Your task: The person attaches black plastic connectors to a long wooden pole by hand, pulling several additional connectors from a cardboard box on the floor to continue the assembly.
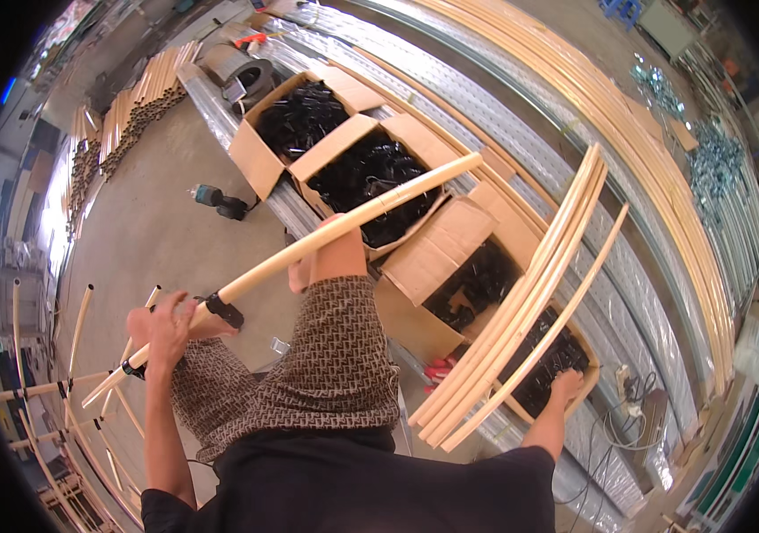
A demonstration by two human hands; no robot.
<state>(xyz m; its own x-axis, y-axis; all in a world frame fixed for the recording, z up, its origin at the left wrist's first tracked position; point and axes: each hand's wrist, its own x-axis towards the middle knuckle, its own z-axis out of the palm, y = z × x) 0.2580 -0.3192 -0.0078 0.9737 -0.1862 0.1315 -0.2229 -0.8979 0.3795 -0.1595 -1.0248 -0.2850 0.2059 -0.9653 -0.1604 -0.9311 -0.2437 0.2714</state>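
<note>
My left hand is closed round the lower part of a long wood-coloured pole, which slants across my lap up to the right. Black clamp-like fittings sit on the pole on either side of that hand. At the right, my right hand reaches into a cardboard box of black parts. Its fingers are curled down among the parts; their tips, and whatever they hold, are hidden. Several loose wood-coloured poles lie over this box, just left of my right hand.
More open boxes of black parts stand ahead. A cordless power tool lies on the floor. To the left stands a frame of joined poles. Long wrapped metal profiles and a cable lie to the right.
</note>
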